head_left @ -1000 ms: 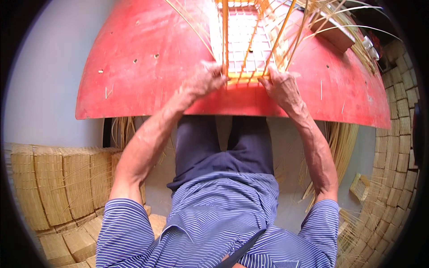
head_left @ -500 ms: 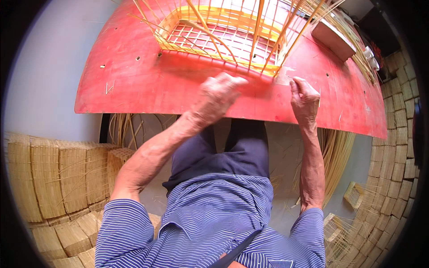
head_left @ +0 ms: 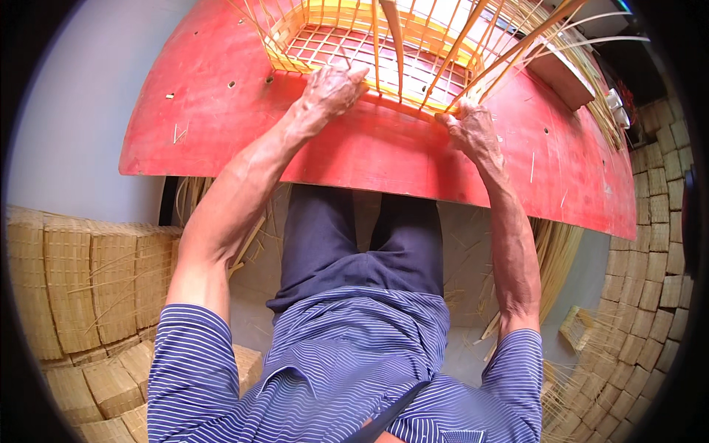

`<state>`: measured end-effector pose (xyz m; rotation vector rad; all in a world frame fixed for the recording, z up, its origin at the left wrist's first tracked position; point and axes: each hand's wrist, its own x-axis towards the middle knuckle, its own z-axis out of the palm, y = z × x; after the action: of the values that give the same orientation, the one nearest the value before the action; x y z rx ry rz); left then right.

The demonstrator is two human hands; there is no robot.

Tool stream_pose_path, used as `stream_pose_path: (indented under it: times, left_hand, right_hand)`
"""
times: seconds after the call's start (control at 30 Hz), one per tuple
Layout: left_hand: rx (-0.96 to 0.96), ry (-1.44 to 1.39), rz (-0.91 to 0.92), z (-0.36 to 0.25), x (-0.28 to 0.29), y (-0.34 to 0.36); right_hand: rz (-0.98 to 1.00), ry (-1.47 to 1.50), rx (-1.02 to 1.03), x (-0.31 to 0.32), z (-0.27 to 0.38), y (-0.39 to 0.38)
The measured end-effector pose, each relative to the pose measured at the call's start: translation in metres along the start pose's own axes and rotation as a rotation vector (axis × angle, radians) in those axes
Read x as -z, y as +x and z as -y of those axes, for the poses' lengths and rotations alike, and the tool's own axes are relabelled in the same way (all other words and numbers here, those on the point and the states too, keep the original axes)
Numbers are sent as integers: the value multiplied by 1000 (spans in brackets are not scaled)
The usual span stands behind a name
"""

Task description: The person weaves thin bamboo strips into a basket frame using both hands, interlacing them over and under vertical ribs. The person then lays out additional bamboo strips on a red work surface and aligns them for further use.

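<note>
A half-woven bamboo basket (head_left: 286,31) stands on the red tabletop. Its base is an open lattice, low yellow bands run round its sides, and long loose stakes stick up, several leaning to the right. At the left part of its near wall, my left hand (head_left: 331,92) has its fingers curled over the woven edge. My right hand (head_left: 476,133) grips the near right corner, with the thumb pressed against the yellow band. Both hands partly cover the near wall, and some fingertips are hidden.
The red table (head_left: 221,140) has small holes and a curved-looking near edge. A brown block (head_left: 563,77) lies at the far right beside long bamboo strips. Finished woven pieces are stacked at the left (head_left: 70,280) and right (head_left: 657,258). More strips (head_left: 550,258) hang below the table.
Both hands, blurred or apart from the basket earlier, have moved forward onto its near wall. The left also went left. The basket has shifted slightly right, and its stakes now lean differently.
</note>
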<state>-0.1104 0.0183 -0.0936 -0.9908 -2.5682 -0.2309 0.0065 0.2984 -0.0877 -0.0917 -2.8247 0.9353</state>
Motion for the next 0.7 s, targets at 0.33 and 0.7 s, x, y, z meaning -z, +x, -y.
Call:
stream_pose_path:
  times: [0.33,0.7]
  left_hand:
    - [-132,-164,290,11,1,67]
    - [-173,-30,-79,11,-29,38]
  right_hand:
    - [-58,-230,-47,0,-13,32]
    - [-398,-251,61,-3,12,7]
